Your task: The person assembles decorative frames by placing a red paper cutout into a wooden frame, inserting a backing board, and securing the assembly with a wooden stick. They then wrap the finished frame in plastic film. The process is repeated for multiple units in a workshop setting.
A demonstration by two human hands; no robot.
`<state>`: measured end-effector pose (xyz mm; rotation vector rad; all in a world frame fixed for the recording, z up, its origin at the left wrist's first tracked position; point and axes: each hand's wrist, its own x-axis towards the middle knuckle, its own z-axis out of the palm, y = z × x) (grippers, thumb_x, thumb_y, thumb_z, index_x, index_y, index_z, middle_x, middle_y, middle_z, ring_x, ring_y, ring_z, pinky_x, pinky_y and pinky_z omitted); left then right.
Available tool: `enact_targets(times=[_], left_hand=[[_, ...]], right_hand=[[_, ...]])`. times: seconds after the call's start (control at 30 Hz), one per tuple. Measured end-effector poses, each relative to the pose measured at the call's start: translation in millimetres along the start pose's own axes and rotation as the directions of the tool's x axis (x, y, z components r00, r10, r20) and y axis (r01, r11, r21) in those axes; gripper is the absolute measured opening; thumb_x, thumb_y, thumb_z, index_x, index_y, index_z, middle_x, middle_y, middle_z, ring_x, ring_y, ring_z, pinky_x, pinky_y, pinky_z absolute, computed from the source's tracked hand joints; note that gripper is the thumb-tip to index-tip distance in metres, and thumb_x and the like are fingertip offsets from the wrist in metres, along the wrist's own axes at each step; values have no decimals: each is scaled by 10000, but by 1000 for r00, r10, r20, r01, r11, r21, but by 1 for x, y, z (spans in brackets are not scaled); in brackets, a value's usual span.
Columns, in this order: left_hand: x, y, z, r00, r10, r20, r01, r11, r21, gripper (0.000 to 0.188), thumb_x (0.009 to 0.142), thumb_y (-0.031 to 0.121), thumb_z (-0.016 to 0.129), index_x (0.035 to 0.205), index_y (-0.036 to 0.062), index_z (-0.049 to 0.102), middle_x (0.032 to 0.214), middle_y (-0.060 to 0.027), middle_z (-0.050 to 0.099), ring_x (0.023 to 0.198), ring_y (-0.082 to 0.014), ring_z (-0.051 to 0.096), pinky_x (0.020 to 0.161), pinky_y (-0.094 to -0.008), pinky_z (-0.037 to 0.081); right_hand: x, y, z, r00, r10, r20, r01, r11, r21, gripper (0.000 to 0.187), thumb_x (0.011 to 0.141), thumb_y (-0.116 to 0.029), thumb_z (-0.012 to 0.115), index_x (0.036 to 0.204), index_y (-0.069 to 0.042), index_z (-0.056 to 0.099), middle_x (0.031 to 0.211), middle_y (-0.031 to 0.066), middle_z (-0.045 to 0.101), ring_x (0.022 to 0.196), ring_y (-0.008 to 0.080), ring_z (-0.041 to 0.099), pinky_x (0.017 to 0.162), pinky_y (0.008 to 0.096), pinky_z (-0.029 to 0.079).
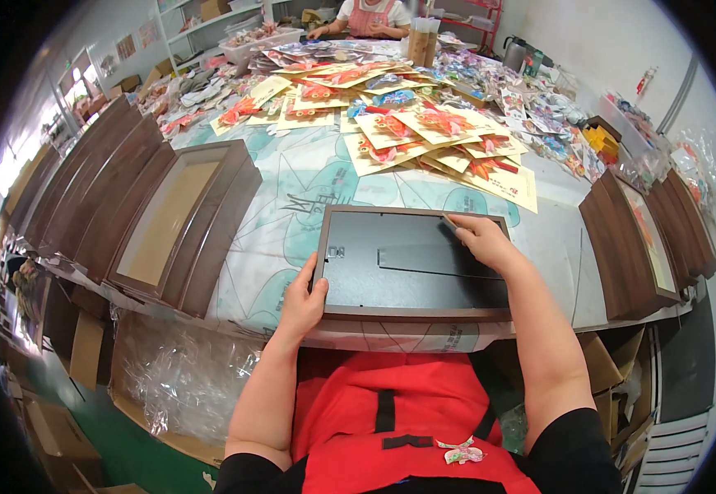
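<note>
A dark brown picture frame lies face down in front of me at the table's near edge. Its black backing board faces up, with a folded stand leg and a small metal hanger on it. My left hand grips the frame's left side, thumb on top. At the far edge, right of the middle, my right hand is closed around a small thin tool, whose tip meets the inner rim; its exact kind is unclear.
Brown frames stand in a row at the left, others at the right. Beyond lie piles of cream cards with red fish pictures. A co-worker sits across the table. Below left, a cardboard box holds clear plastic wrap.
</note>
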<state>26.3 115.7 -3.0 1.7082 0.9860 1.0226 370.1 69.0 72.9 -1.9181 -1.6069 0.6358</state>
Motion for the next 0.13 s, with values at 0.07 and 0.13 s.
enact_targets(times=[0.07,0.13], left_hand=[[1,1,-3,1000,-21,-13,22,994,103,521,886,83,527,1375,-46,404,1205,-197,606,1006,-231,605,881,-295,447],[9,10,-14,999,-50,3,48,965,257,521,885,99,536,1375,-29,414,1236,-203,597,1032,-277,615,894,-308,450]], right_hand=[[-24,-5,0,997,-18,-68,21,999,45,350,929,-178,502,1243,-39,571,1164,175,634,1071,306,611,924,350,449],[-44,-6,-1,997,22,-75,-20,999,29,363,944,-218,499,1257,-45,558,1154,176,638,1080,296,609,925,365,450]])
